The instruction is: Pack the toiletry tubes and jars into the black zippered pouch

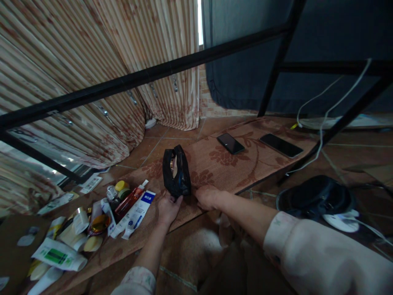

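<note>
A small black zip pouch [181, 176] stands on the brown patterned cloth, its top partly unzipped, with something light-coloured showing inside. My left hand [168, 209] grips the near lower edge of the pouch, thumb and fingers closed on it. Just right of the pouch, my right hand [207, 196] is close beside its lower corner; the fingers are curled and what they hold, if anything, is hidden. To the left of my left hand lie a white and blue tube [139, 215] and a red-brown bottle [129, 203].
More tubes, jars and bottles [80, 221] are heaped at the left. Two phones, one black [230, 143] and one larger [281, 145], lie on the cloth [202, 164]. A black metal frame [147, 76] crosses ahead. White cables [322, 123] hang at the right, above a dark bag-like item [319, 196].
</note>
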